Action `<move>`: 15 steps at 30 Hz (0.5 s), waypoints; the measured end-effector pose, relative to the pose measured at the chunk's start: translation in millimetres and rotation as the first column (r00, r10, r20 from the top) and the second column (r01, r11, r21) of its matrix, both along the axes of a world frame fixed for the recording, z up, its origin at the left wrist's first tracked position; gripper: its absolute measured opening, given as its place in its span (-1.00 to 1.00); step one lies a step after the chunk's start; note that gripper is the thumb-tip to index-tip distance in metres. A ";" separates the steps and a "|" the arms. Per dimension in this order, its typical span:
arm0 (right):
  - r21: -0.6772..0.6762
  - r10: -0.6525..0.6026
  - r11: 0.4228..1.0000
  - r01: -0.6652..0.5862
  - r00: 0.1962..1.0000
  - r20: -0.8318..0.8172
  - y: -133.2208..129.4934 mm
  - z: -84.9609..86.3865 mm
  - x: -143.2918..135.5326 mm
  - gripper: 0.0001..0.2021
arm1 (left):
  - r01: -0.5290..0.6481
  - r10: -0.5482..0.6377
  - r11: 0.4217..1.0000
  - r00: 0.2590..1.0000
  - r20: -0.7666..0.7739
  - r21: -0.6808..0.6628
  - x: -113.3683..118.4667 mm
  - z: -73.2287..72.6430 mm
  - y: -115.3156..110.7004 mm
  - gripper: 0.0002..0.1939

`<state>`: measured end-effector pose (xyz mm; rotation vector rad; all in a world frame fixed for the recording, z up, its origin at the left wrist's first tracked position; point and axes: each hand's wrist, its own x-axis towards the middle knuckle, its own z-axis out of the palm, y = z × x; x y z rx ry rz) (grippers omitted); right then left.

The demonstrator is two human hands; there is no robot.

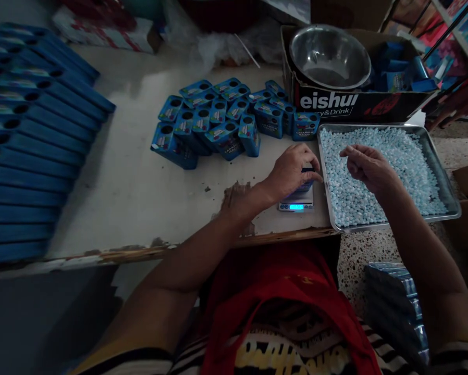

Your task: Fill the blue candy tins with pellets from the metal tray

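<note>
My left hand (295, 165) is wrapped round the top of a small blue box (306, 183), which stands on a digital scale (296, 201) with a lit blue display. Most of that box is hidden by my fingers. Above a metal tray (374, 227) of pale blue and white candies (357, 200), my right hand (369, 164) is closed with thumb and fingertips together. What it pinches, if anything, cannot be made out. Several similar blue candy boxes (230, 139) with round holes in their tops stand grouped beyond my left hand.
Long rows of blue boxes (42, 135) fill the table's left side. Behind the tray, a cardboard box (323, 104) carries a steel bowl (330, 57) and more blue packs. Wrapped packs (394, 302) are stacked on the floor at lower right. The worn table edge (140, 253) runs before me.
</note>
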<state>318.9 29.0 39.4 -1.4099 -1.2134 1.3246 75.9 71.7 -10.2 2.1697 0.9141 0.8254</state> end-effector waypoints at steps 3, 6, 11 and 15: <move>-0.046 -0.040 0.998 0.039 0.999 -0.033 4.8 0.8 1.5 -0.55 | -0.068 0.067 0.997 0.997 0.047 0.021 -10.6 4.9 -5.4 -0.79; -0.139 -0.163 0.980 0.142 0.975 -0.149 19.7 -0.2 -3.3 -0.66 | -0.110 0.108 0.993 0.993 0.048 0.037 -29.6 7.8 -6.9 -0.71; -0.266 -0.210 0.952 0.150 0.954 -0.214 49.3 -4.3 -30.0 -0.73 | -0.092 0.091 0.992 0.996 0.016 0.084 -47.2 3.8 -4.6 -0.65; -0.151 0.033 0.988 -0.039 0.998 -0.045 72.2 -4.7 -60.5 -0.70 | 0.083 -0.070 0.984 0.994 -0.089 0.158 -38.8 -0.1 -3.2 -0.33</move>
